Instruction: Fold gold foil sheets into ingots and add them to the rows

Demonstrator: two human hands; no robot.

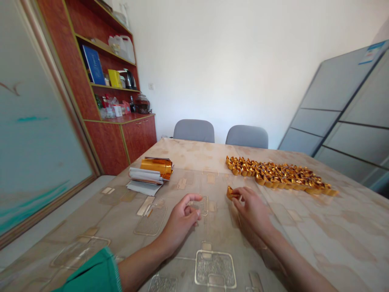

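One folded gold piece (229, 192) is sitting at the fingertips of the right hand (251, 206)

A green sleeve (94, 272) is covering part of the left forearm, close to the viewer. Below both arms a desk (185, 245) is spreading out under a beige cover, which is showing rounded frames and small rectangles. The left hand (182, 214) is hovering over the middle, thumb and forefinger standing apart, the other fingers curling inward. Farther off and to its left, gold sheets (156, 165) are lying in a loose bundle, with grey-white sheets (144, 187) stacking up against their near side.

The gold piece is lying just off the tips of the right hand's fingers, on the side facing the left hand; that right hand is pinching it, thumb and fingers closing together on it. The piece is looking small and shiny, orange-gold, with a pointed end rising; its finer folds are hiding behind the fingers.

Beyond the right hand, many similar gold pieces (282, 175) are crowding together in rows and catching the light. Past the far edge, two grey chairs (194, 130) are standing before a white wall (237, 61). A reddish-brown cabinet (106, 140) is rising at the left, its shelves carrying a blue box-like item (93, 65) and a glass jar (142, 104).
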